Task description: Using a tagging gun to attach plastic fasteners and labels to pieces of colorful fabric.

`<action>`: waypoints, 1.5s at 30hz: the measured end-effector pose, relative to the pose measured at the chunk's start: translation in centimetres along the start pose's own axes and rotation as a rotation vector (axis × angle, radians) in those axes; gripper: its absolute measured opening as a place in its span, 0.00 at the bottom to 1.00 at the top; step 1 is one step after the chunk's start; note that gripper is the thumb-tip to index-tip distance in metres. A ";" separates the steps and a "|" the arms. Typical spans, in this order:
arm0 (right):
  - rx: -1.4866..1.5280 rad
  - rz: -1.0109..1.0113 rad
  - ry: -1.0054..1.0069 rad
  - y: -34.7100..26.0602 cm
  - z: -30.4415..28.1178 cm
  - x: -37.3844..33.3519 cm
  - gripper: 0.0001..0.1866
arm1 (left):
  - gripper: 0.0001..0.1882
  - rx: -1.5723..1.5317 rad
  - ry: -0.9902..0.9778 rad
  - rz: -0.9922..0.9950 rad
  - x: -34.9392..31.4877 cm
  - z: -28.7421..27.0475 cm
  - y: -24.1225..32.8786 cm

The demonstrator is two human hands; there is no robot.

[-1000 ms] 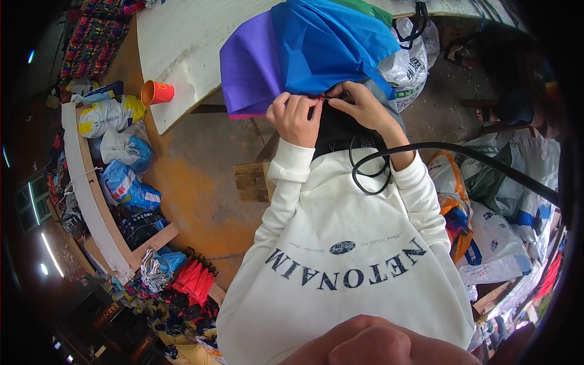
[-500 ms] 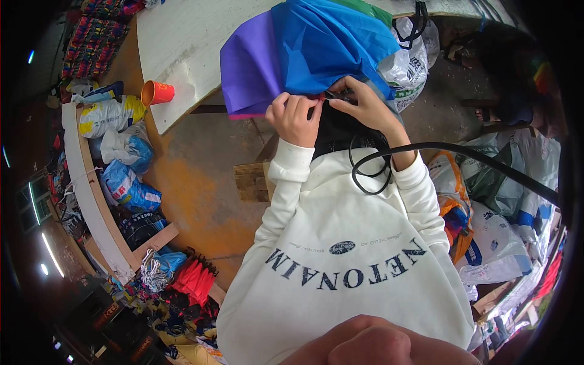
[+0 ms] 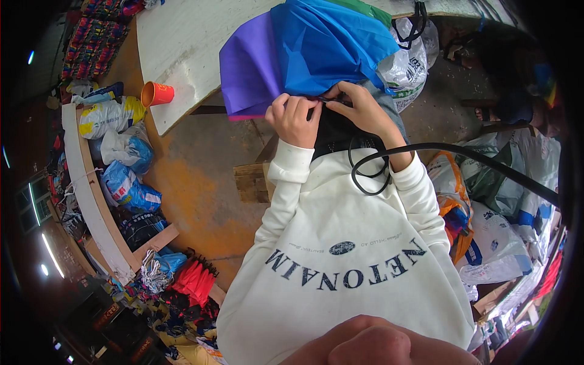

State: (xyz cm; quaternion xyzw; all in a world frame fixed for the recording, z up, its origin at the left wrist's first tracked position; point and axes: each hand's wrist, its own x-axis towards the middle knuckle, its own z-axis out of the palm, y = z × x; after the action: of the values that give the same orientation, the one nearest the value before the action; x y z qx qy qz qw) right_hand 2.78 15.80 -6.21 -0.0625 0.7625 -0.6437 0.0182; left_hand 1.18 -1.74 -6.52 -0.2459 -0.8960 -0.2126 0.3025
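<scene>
A large piece of thin fabric in joined purple, blue and green panels (image 3: 331, 45) hangs over the near table edge toward my lap. My left hand (image 3: 295, 120) is closed, its thumb and fingers pinching the near edge of the fabric. Close beside it, nearly touching, my right hand (image 3: 359, 109) is closed in a pinch at the same edge. A small dark thing shows between its fingertips, too small and covered to name. Under both hands lies black cloth (image 3: 347, 131) over my lap.
A white table (image 3: 188, 45) carries an orange-red cup (image 3: 157, 93) near its corner. A thick black cable (image 3: 474, 155) crosses from the right, looping by my right forearm. Stuffed bags (image 3: 496, 243) crowd the right side; a wooden block (image 3: 251, 182) stands left. Another person (image 3: 517, 103) sits far right.
My right hand has shifted slightly left and down toward my left hand, and its fingers have drawn closer in. The dark thing there shows less. My left hand has barely moved.
</scene>
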 end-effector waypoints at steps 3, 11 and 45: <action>0.006 -0.010 0.002 0.0 0.0 0.0 0.09 | 0.12 -0.003 0.000 0.001 0.0 0.0 0.0; -0.037 -0.005 -0.015 -0.3 -0.3 0.1 0.08 | 0.12 -0.003 0.001 0.009 0.0 0.1 0.0; 0.548 0.199 -0.120 -0.5 0.4 0.4 0.24 | 0.09 -0.063 -0.051 -0.058 1.4 -2.3 0.1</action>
State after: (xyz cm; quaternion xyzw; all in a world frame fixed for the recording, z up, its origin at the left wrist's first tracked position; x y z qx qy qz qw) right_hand 2.42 15.28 -5.75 -0.0180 0.5602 -0.8158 0.1425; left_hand 1.26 -2.43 -3.98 -0.2344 -0.9032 -0.2429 0.2652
